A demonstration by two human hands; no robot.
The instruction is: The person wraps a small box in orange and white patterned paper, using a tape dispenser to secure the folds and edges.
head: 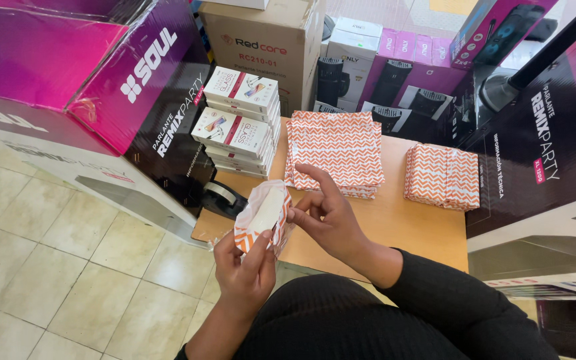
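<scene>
Left hand [245, 267] grips an orange-and-white chevron mailer bag [263, 217] from below, fingers closed round its lower end. The bag's mouth is open, showing a white interior. It's held upright, slightly tilted, in the air over the near left edge of the wooden tabletop [401, 223].

Right hand [325, 217] is at the bag's right edge, thumb and fingertips pinching the open flap, index finger raised. So both hands are on the same bag; neither is free.

On the table, far side centre: a flat stack of the same chevron bags [335, 150], just beyond the right hand. A smaller folded stack of chevron bags [443, 177] sits to the right, well apart from the first.

Far left on the table: two piles of small white flat boxes with red stripes [238, 120], touching each other. Near them, at the left table edge, a black tape dispenser [225, 197] just beside the held bag.

Large magenta-and-black speaker cartons [141, 87] flank the table left and right. A brown cardboard box [265, 40] stands behind the small boxes. Tiled floor [68, 267] on the left.
</scene>
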